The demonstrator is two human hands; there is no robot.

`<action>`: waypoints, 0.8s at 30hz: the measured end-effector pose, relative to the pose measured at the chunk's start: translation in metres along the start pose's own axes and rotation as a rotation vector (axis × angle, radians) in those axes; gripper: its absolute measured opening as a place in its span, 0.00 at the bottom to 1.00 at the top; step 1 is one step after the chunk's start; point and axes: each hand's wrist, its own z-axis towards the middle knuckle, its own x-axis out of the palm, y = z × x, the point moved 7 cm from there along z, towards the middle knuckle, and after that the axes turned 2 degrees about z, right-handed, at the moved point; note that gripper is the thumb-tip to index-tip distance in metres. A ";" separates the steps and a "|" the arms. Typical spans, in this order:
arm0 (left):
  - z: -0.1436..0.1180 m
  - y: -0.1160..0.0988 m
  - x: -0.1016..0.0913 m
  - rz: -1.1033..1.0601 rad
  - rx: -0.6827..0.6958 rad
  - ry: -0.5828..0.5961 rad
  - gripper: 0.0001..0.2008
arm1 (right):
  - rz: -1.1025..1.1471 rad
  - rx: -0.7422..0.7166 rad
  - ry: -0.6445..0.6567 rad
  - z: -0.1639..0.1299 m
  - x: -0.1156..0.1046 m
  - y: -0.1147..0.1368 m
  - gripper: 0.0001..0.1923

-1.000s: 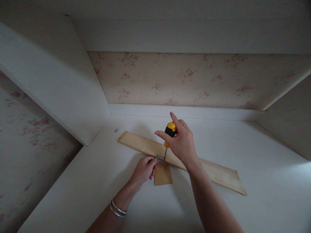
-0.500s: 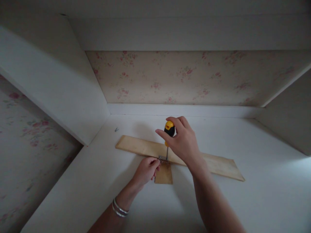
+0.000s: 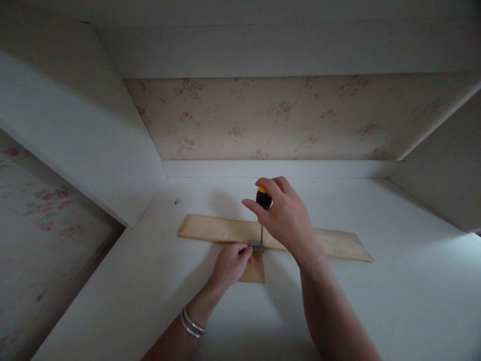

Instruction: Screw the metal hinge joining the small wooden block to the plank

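Observation:
My right hand (image 3: 289, 218) is closed around the black and yellow handle of a screwdriver (image 3: 263, 199), its thumb stretched out along the near side. The screwdriver stands upright, its tip down at a small metal hinge (image 3: 256, 244). That hinge lies where a long pale wooden board (image 3: 214, 227) meets a short wooden piece (image 3: 254, 272). With fingertips pinched together, my left hand (image 3: 231, 261) holds the hinge's left end. It covers part of the short piece. Any screw under the tip is too small to make out.
A couple of small screws (image 3: 177, 201) lie on the white surface (image 3: 150, 265) beyond the long board's left end. White panels (image 3: 82, 125) rise on the left and right. Flowered wallpaper (image 3: 240, 120) covers the back wall, with a white overhang (image 3: 263, 47) above.
The long board has turned slightly, its right end shifting away from me. My left fingers have moved a little right along the hinge. The screwdriver remains upright on it.

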 end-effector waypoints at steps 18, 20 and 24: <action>0.015 -0.013 0.009 -0.075 0.013 0.030 0.18 | -0.048 0.094 -0.010 0.002 -0.010 -0.024 0.14; 0.015 -0.011 0.009 -0.075 0.025 0.019 0.18 | -0.069 0.113 -0.027 0.002 -0.010 -0.024 0.13; 0.017 -0.010 0.011 -0.079 0.014 0.013 0.18 | -0.155 0.184 -0.130 0.000 -0.014 -0.027 0.11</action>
